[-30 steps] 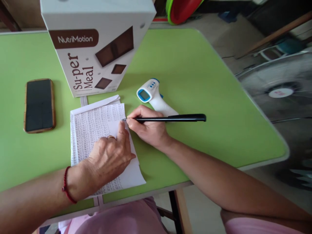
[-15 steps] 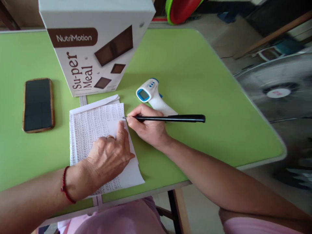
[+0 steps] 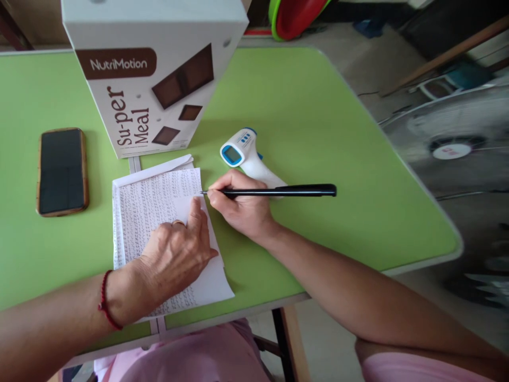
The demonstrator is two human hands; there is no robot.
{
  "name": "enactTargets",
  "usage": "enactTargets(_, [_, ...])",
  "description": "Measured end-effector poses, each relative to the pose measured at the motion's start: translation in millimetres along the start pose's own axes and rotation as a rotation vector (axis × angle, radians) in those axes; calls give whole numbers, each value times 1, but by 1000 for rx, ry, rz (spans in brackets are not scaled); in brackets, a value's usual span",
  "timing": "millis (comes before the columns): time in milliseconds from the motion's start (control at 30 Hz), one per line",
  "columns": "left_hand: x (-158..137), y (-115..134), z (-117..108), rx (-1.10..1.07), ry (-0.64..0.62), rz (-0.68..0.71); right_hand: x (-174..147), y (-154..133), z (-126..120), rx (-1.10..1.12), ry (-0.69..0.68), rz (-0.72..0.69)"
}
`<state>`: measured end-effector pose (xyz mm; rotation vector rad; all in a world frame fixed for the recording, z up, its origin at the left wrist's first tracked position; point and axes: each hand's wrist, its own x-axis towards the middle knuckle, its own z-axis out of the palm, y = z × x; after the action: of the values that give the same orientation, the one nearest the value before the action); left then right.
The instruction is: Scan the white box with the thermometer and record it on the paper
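My right hand (image 3: pixel 244 207) is closed around a black pen (image 3: pixel 290 191), whose tip meets the right edge of a handwritten paper sheet (image 3: pixel 147 201). Rows of small writing cover much of that sheet, which lies on other written pages. Across it rests my left hand (image 3: pixel 178 252), index finger stretched toward the pen tip and the other fingers partly curled; it presses on the paper and grips nothing. A ring and a red cord bracelet (image 3: pixel 104 302) are on this hand and wrist. Just beyond my right hand lies a white and blue infrared thermometer (image 3: pixel 248 156).
A white NutriMotion box (image 3: pixel 167 95) stands behind the papers on the green table (image 3: pixel 318 122). To the left lies a phone (image 3: pixel 62 172) in a brown case. A fan (image 3: pixel 453 148) stands past the table's right edge; red and green basins (image 3: pixel 296 18) are behind.
The pen's back end has swung slightly, while its tip stays at nearly the same spot on the paper. The view has shifted a little; the left hand keeps its place on the sheet.
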<state>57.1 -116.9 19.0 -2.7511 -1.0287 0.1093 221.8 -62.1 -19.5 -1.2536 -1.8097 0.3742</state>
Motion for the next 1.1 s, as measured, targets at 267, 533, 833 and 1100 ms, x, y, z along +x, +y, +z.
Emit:
enactTargets(267, [-2, 1, 2, 46, 30, -2, 1, 1, 0, 21, -15, -33])
enactTargets(533, [-1, 1, 1, 35, 14, 0, 1, 1, 1, 22, 17, -21])
enactTargets(833, [0, -1, -1, -58, -49, -17, 1, 0, 2, 7, -1, -5])
enactTargets(1100, [0, -1, -2, -10, -43, -8, 3, 0, 1, 30, -37, 0])
